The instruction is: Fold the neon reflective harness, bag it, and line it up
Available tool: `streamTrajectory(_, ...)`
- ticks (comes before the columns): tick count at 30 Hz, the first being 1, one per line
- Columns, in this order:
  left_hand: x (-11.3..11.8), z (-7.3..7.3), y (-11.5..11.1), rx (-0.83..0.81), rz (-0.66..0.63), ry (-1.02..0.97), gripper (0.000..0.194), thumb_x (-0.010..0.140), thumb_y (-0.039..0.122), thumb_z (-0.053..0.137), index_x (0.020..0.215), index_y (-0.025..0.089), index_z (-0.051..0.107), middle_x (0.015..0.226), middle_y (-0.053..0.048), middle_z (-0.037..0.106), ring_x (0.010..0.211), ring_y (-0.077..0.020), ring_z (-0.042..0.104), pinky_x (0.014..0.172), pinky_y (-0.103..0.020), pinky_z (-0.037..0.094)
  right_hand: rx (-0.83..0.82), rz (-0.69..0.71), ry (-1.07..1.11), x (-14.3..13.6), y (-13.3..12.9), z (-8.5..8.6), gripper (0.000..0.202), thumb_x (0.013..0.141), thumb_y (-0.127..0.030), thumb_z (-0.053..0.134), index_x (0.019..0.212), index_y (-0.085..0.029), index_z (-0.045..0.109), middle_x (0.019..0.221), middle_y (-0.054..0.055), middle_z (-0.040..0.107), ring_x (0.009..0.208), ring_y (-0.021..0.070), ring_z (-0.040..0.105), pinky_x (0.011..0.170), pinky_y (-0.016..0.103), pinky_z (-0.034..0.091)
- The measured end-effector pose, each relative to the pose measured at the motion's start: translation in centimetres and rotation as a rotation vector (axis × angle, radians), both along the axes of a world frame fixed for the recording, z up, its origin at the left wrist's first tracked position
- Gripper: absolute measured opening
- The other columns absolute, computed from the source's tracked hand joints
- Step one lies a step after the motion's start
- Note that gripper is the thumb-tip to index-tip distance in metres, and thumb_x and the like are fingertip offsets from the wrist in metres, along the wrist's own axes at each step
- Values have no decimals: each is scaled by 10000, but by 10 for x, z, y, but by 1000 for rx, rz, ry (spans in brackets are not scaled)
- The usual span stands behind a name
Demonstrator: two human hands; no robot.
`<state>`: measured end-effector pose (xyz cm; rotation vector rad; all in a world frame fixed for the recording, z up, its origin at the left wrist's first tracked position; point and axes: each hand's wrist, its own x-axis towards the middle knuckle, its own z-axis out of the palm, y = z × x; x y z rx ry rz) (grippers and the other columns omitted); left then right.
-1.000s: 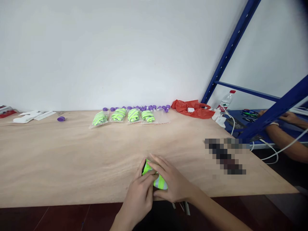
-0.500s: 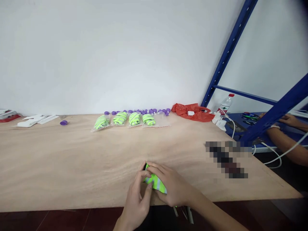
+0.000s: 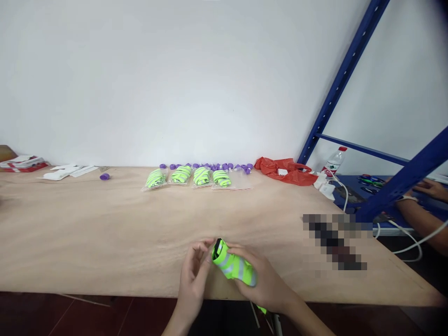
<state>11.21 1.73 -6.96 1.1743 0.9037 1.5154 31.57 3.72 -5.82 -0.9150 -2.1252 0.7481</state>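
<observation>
My right hand is closed round a rolled-up strip of neon-yellow fabric with grey reflective stripes, just above the table's front edge. Black lining shows at the roll's open left end, which tilts up. Beside that end is my left hand, its fingers loosely curled and the thumb apart from them. The left thumb tip is at the roll's rim; whether it touches is unclear. A bit of the same neon fabric hangs below my right wrist.
Along the wall lie several clear bags of neon striped fabric, purple rolls and a red plastic bag. White papers are at left. A blue metal frame stands right, near a water bottle and another person's arm.
My left hand has drawn back from the fabric, uncovering the roll's end. My right hand has turned the roll and moved slightly right. The view has shifted a little left.
</observation>
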Motion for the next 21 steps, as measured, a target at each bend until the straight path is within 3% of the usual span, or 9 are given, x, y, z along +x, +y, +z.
streamTrajectory(4,12,-2,-4,-113,-78,-30,492,942,496,610,1351,242,508,1474,-142,533,1364,-307,507,1079,-458,481,69,-80,80,6,-9,5,627,790,-95,599,1387,-273,534,1388,98,611,1295,261,579,1084,424,488)
streamTrajectory(6,22,-3,-8,-180,-145,-45,577,948,529,584,1441,251,474,1550,-134,454,1409,-315,455,1107,-467,460,153,-122,69,7,-12,8,658,816,-97,585,1437,-299,506,1399,93,596,1295,259,577,1071,418,505)
streamTrajectory(9,37,0,-13,-212,-192,-103,630,948,546,574,1490,246,461,1600,-115,379,1451,-331,388,1149,-492,411,301,-181,31,4,-18,7,662,847,-93,565,1463,-326,501,1411,105,555,1282,268,577,1013,404,552)
streamTrajectory(13,51,14,-17,-117,-209,-105,604,954,523,580,1477,230,501,1566,-97,438,1470,-323,353,1218,-498,293,469,-294,16,0,-24,6,644,884,-105,578,1474,-349,492,1421,129,484,1264,299,562,951,435,582)
streamTrajectory(17,60,31,-17,-39,-271,-116,537,967,471,583,1443,225,545,1512,-91,513,1417,-319,443,1193,-487,350,604,-387,-12,2,-24,10,682,893,-137,614,1501,-394,444,1450,124,455,1229,331,562,920,494,577)
streamTrajectory(21,65,35,-12,18,-306,-108,608,957,479,596,1496,223,473,1539,-97,477,1426,-302,433,1196,-458,356,625,-395,73,8,-16,14,673,879,-124,631,1476,-399,483,1457,99,488,1219,328,579,938,508,567)
